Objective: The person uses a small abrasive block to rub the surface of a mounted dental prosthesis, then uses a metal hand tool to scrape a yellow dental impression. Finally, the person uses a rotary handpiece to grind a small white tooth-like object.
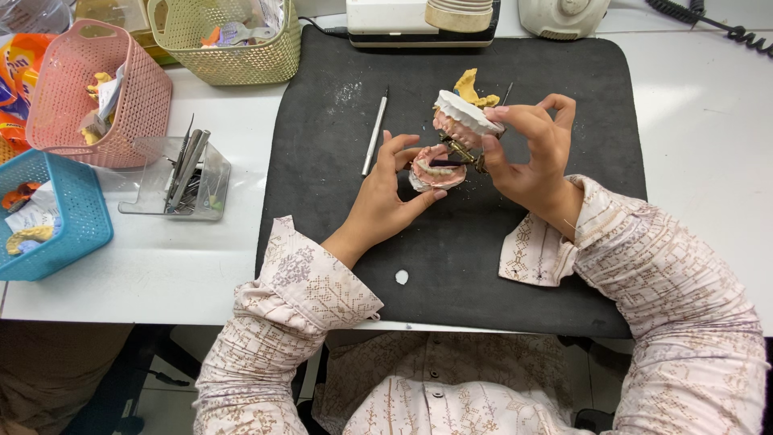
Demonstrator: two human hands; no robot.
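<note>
Left hand (385, 196) fingers curl around the lower cast (436, 170); right hand (527, 153) pinches the hinged upper cast (460, 117), tilted open above the black mat (338, 161). Best to steady the lower half firmly (the hinge looks loose) while swinging slowly.

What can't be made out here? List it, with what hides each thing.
Head view only:
- Hinge of the dental model: covered by the right hand.
- Underside of the lower cast: hidden by the left hand.
- Tools in the clear holder: too small and overlapping to tell apart.
- Machines at the top: cut off by the frame edge.
</note>
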